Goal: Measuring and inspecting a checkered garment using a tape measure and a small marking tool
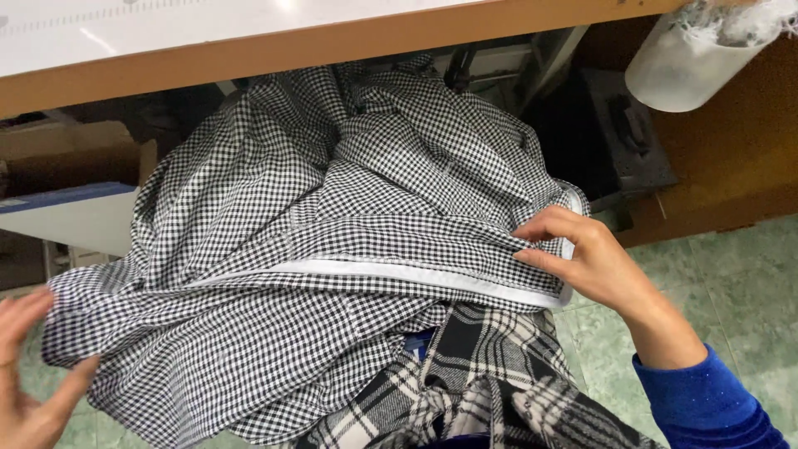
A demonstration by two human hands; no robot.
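The right hand [586,258] pinches the checked cloth [332,249] at its white-edged band [399,273], thumb and fingers closed on the fabric near the band's right end. The left hand [29,374], at the lower left edge, is spread wide, with its fingers against the cloth's left corner; I cannot tell whether it grips. The cloth lies bunched across the lap, under the table [332,41] edge and over a larger-plaid garment [474,382]. A blue sleeve [706,403] covers the right wrist. 1 frosted plastic cup [690,58] hangs at the table's right, above green floor tiles [740,283].
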